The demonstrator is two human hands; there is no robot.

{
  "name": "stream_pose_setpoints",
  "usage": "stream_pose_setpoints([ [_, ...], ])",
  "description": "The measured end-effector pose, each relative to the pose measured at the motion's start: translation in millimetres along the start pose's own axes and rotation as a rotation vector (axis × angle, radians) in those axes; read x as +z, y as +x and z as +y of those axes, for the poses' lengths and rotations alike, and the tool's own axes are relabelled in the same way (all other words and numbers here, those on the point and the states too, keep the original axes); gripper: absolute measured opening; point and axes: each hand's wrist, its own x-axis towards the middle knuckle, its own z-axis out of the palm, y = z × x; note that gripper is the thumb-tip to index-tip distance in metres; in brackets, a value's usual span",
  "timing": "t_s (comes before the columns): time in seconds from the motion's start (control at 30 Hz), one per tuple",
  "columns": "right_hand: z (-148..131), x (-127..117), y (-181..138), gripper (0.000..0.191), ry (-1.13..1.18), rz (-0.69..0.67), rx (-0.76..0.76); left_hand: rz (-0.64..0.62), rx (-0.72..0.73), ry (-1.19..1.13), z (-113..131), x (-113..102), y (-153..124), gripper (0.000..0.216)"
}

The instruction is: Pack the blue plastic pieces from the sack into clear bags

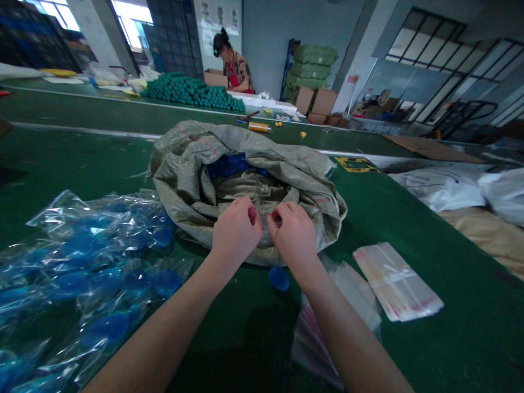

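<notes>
Both of my hands come together in front of an open woven sack (180, 183). My left hand (235, 229) and my right hand (295, 232) each pinch a side of a thin clear plastic bag (257, 192), barely visible between them. Blue pieces (229, 165) show inside the sack's rolled-down mouth. On the green table below my hands lies one round blue piece (279, 278). Loose clear bags (354, 292) lie partly beneath my right forearm. To their right is a banded stack of clear bags (397, 281).
Many bagged blue pieces (82, 245) cover the left of the table. Behind the sack are a yellow tube (258, 127) and a pile of green rolls (192, 91). Across the table a person (235, 71) stands by a cardboard box (215, 77). White sacks (442, 188) lie at right.
</notes>
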Motion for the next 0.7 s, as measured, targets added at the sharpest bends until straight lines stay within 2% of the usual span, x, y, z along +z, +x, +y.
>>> stream_pose_setpoints([
  [0.13, -1, -2, 0, 0.016, -0.078, 0.02, 0.053, -0.045, -0.084, 0.031, 1, 0, 1, 0.01],
  [0.2, -1, -4, 1, 0.016, -0.028, -0.011, 0.098, -0.088, -0.093, 0.024, 2, -1, 1, 0.008],
  [0.37, 4, -11, 8, 0.02, 0.155, -0.081, 0.29, -0.167, -0.11, -0.052, 4, -8, 1, 0.029],
  [0.47, 9, -16, 12, 0.023, 0.231, -0.12, 0.352, -0.18, -0.111, -0.101, 5, -17, 1, 0.023],
  [0.57, 10, -19, 12, 0.014, 0.236, -0.116, 0.278, -0.202, -0.11, -0.191, 8, -26, 2, 0.021],
  [0.6, 10, -20, 11, 0.009, 0.213, -0.085, 0.229, -0.207, -0.117, -0.217, 9, -29, 1, 0.02],
  [0.7, 7, -26, 7, 0.009, 0.137, 0.03, 0.061, -0.217, -0.145, -0.247, 10, -35, 0, 0.016],
])
